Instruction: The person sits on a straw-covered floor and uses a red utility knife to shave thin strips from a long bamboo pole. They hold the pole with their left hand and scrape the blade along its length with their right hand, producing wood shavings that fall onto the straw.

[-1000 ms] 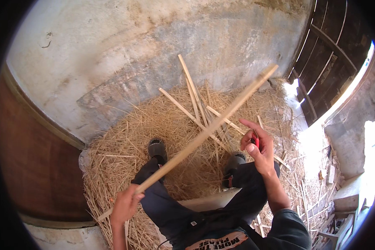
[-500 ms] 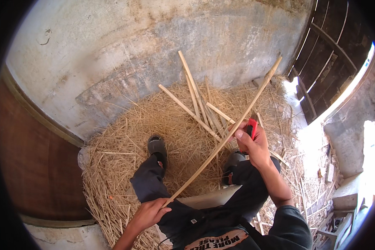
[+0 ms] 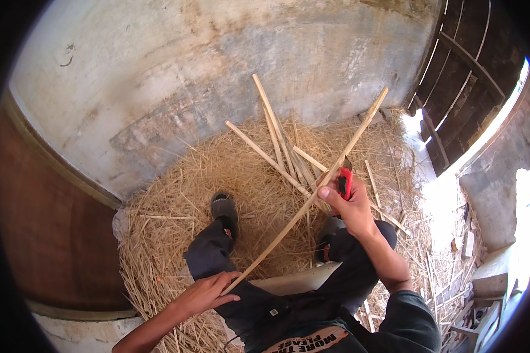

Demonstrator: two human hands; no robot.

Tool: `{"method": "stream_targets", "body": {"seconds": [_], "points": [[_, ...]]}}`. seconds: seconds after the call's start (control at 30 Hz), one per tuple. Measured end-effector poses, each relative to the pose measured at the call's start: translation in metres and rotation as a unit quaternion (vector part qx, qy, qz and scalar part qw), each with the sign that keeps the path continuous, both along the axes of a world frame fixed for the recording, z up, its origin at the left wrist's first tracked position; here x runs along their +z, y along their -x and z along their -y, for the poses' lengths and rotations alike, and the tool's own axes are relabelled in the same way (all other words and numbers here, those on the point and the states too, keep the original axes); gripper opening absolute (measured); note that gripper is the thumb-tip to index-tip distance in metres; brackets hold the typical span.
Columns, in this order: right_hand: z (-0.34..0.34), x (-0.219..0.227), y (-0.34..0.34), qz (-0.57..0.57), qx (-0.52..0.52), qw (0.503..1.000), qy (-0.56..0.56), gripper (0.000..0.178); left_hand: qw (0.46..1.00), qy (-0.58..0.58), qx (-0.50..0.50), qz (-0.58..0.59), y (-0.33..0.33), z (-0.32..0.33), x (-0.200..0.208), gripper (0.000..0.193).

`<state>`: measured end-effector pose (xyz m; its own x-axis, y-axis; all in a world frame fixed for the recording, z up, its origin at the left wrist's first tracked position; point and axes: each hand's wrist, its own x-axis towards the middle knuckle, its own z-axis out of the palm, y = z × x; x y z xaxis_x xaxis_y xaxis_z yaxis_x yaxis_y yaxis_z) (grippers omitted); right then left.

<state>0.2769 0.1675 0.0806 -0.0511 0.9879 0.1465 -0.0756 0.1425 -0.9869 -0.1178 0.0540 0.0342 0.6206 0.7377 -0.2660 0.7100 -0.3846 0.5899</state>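
Note:
A long pale bamboo strip [image 3: 288, 226] slants across my lap, from near my left hip up toward the wall. My left hand [image 3: 209, 291] is closed round its lower end. Farther up, my right hand [image 3: 347, 206] has its thumb pressed against the strip. The same hand grips a red-and-black knife [image 3: 345, 182], whose dark blade points away from me just to the right of the strip. Part of the knife's handle is hidden by my fingers.
Several bamboo strips [image 3: 272, 135] lie in a crossed pile ahead, some leaning toward the stained wall [image 3: 218, 70]. Shavings [image 3: 165, 200] cover the floor round my dark shoes [image 3: 222, 207]. A brown panel [image 3: 59, 223] stands at left, a dark plank door [image 3: 462, 88] at far right.
The strip has slid down and left, its far end now lower. My left hand has moved slightly left with it; my right hand and the knife have shifted slightly left.

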Motion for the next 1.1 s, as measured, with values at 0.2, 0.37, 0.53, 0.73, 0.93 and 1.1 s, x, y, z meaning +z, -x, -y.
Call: {"method": "stream_targets", "body": {"seconds": [0.2,0.37,0.53,0.73,0.93,1.1], "points": [[0.001,-0.009,-0.007,-0.048,-0.022,0.999,-0.013,0.024,0.997,0.067,-0.034,-0.036,0.009,-0.003,0.014,0.088],[0.001,-0.015,0.000,-0.128,-0.028,0.991,0.000,0.029,0.987,0.133,0.006,0.095,0.002,-0.007,0.006,0.087],[0.000,-0.016,-0.004,-0.111,-0.004,0.993,-0.032,0.032,0.934,0.227,0.042,0.274,-0.021,-0.008,0.003,0.069],[-0.002,-0.020,-0.009,-0.151,-0.020,0.987,-0.042,0.032,0.840,0.389,0.172,0.337,-0.042,-0.003,-0.021,0.060],[-0.001,0.000,-0.014,-0.022,-0.094,0.991,-0.095,0.050,0.910,0.077,0.222,0.342,-0.088,-0.013,-0.006,0.058],[0.020,-0.021,-0.009,0.081,-0.091,0.976,-0.183,0.037,0.902,0.043,0.293,0.314,-0.107,-0.019,0.024,0.055]]}}
